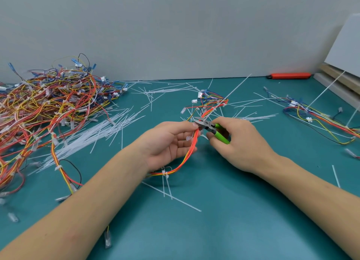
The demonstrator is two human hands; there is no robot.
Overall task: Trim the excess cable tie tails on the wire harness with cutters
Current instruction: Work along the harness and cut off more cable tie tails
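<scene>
My left hand [167, 142] pinches a wire harness [191, 148] of red, orange and yellow wires above the teal table, thumb and fingertips on the bundle near its upper bend. My right hand [239, 142] grips green-handled cutters [212, 129], whose metal jaws sit at the bundle right beside my left fingertips. A white cable tie [165, 173] with long tails wraps the harness lower down, below my left palm. Farther along the harness, toward its white connectors [200, 94], another long tie tail [238, 86] sticks up.
A big heap of harnesses [44, 107] covers the table's left. Cut white tie tails [93, 131] lie scattered across the middle. Another harness [319, 117] lies at the right. An orange utility knife [290, 75] rests by the wall, and boards [341, 78] stand at far right.
</scene>
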